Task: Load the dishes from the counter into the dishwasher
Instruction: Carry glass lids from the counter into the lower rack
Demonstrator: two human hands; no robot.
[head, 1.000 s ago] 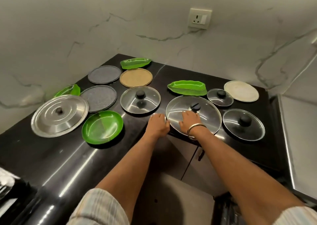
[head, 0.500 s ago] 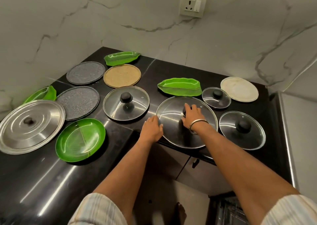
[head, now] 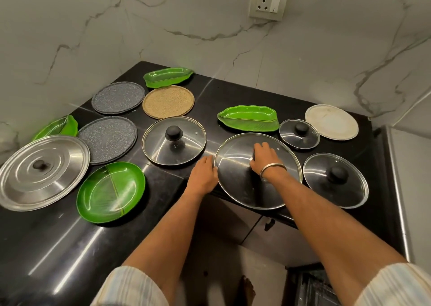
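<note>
Now lid [head: 245, 182] knob under rt fingers [head: 262, 148]

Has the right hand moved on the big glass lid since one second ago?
Yes. The right hand went from the near rim of the large glass lid up to its centre knob, toward the wall.

My one head-worn camera looked forward and steeply down from close above the black worktop [head: 58, 247], facing its marble wall corner [head: 98, 49].

Glass lids [head: 173, 140]: four. Steel lid [head: 42, 172]: one. Green dishes [head: 110, 191]: four. Flat plates [head: 107, 139]: four.
</note>
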